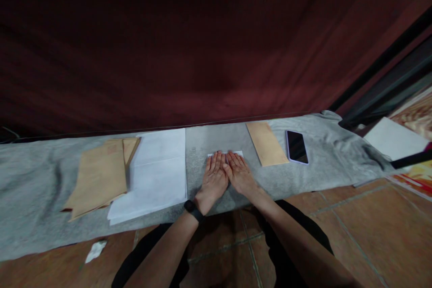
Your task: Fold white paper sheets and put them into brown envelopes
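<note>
My left hand (216, 174) and my right hand (239, 173) lie flat, side by side, on a small piece of white paper (238, 153). Only thin strips of this paper show past my fingertips; the hands cover the rest, so I cannot tell how it is folded. The fingers of both hands are stretched out, palms down, with the thumbs close together. To the right of my hands a single brown envelope (267, 144) lies on the grey cloth (216, 137). A stack of white paper sheets (158, 171) rests to the left.
Several brown envelopes (101, 171) are piled at the left, beside the white sheets. A phone (297, 147) in a purple case lies right of the single envelope. Behind the cloth rises a dark red surface (209, 54). A crumpled white tissue (96, 251) is on the tiled floor (367, 229).
</note>
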The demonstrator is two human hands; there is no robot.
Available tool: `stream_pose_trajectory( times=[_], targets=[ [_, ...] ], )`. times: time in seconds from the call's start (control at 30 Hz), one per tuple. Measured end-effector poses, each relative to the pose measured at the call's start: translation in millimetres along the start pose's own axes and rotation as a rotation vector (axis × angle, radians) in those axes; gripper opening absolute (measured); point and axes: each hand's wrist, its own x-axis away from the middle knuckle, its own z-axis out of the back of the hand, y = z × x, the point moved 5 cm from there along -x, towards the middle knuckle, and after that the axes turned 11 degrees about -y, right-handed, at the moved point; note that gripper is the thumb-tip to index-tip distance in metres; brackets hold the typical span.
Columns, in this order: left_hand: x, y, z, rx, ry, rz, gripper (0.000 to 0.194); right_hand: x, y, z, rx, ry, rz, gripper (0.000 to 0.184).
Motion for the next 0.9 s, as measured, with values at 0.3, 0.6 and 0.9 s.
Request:
stream_pose_trajectory(
  times=[0.3, 0.6, 0.9],
  targets=[
    [7, -16, 8.0, 0.009, -0.041, 0.104, 0.060, 7, 12, -9, 0.126, 0.133, -0.061, 0.060],
    [14, -30, 11.4, -0.046, -0.085, 0.208, 0.060, 18, 31, -5, 0.225, 0.172, -0.100, 0.065],
    [23, -40, 14.1, -0.018, -0.062, 0.237, 0.060, 26, 44, -4, 0.182, 0.201, -0.132, 0.068]
  ],
)
